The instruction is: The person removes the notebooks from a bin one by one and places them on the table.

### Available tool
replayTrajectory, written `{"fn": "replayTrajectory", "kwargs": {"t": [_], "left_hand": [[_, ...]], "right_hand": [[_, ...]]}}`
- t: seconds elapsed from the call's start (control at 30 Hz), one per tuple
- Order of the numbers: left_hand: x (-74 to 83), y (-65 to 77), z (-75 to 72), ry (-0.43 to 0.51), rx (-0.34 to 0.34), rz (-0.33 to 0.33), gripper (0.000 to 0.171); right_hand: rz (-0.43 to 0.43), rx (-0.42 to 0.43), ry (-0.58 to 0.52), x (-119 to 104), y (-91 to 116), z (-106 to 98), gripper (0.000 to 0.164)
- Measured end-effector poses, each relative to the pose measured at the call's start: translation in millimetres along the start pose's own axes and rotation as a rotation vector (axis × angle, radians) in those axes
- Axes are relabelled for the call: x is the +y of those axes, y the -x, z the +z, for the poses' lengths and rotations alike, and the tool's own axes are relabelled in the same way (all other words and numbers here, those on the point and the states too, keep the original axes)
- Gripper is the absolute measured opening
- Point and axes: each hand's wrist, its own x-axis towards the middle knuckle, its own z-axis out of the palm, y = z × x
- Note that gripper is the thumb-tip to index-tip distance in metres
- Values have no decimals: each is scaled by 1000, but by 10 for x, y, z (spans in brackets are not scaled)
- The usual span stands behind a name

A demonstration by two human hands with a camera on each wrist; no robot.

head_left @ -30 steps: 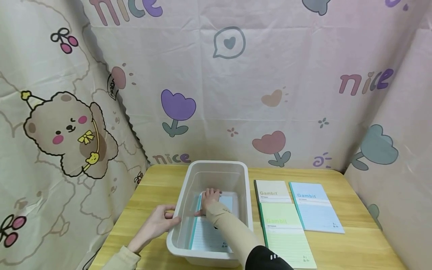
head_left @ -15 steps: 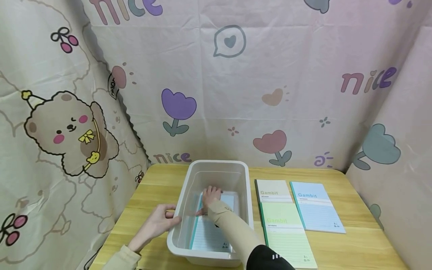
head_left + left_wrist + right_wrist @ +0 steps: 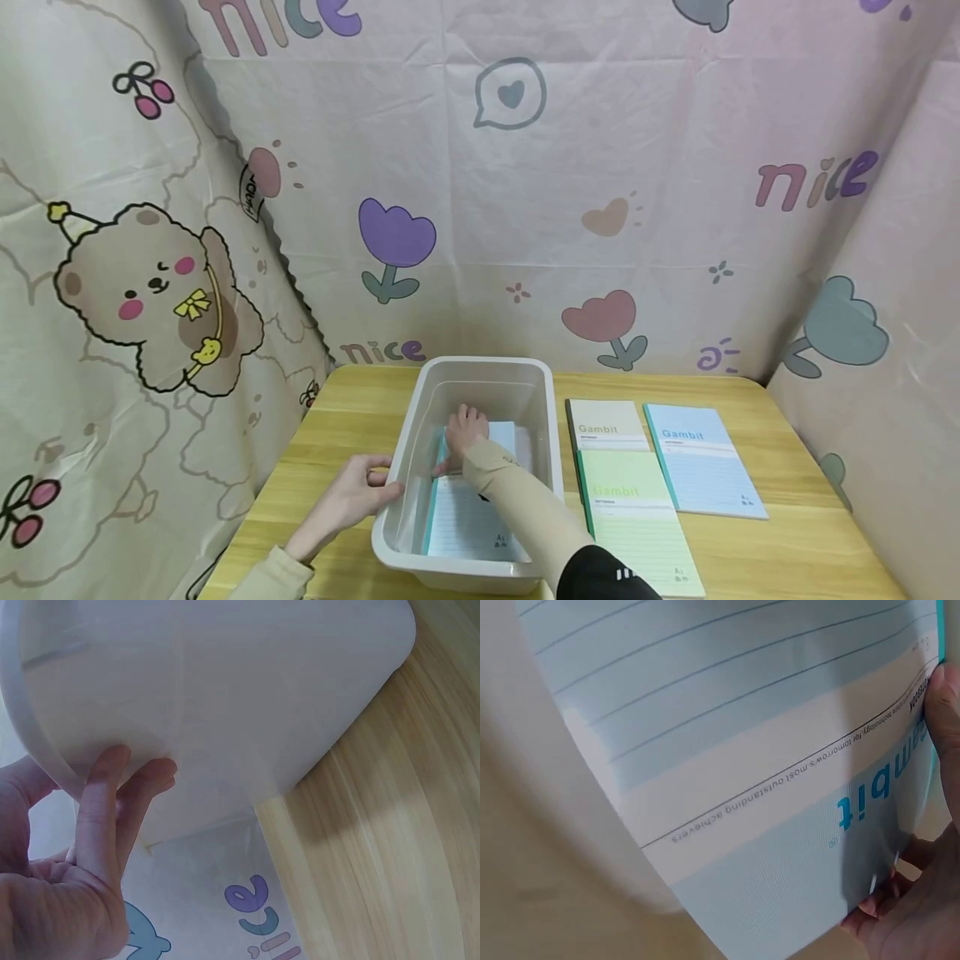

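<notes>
A pale plastic bin [image 3: 487,393] stands on the table, and my left hand [image 3: 356,492] holds its left rim. In the left wrist view, the fingers of that hand [image 3: 86,862] lie against the bin's outer wall [image 3: 247,682] under the rim. Down inside the bin, my right hand [image 3: 467,433] grips a light blue notebook [image 3: 465,521] near its top end. The right wrist view has the thumb on the spine edge and the fingers at the top edge of this notebook [image 3: 742,750]. Whether other notebooks lie beneath it is hidden.
Right of the bin, a green notebook [image 3: 637,525] overlaps the lower part of a cream notebook [image 3: 606,421]. Another blue notebook [image 3: 701,462] lies beside them on the wooden table [image 3: 802,500]. A printed curtain [image 3: 480,183] hangs behind the table and at both sides.
My right hand has shifted slightly toward the far end of the bin, and the notebook's top end has risen a little with it. My left hand stays on the rim.
</notes>
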Motion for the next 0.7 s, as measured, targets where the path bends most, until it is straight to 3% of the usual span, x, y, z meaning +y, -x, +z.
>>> {"fn": "replayTrajectory", "kwargs": {"t": [0.2, 0.33, 0.47, 0.7], "left_hand": [[-1, -20, 4, 7, -12, -4, 52], [6, -25, 1, -2, -4, -3, 52], [8, -27, -1, -10, 4, -8, 51], [15, -29, 11, -5, 9, -26, 51]], "right_hand": [[26, -6, -62, 43, 30, -171, 109], [52, 55, -89, 79, 16, -250, 108], [24, 148, -108, 143, -11, -318, 100], [-66, 226, -99, 271, 23, -392, 89]]}}
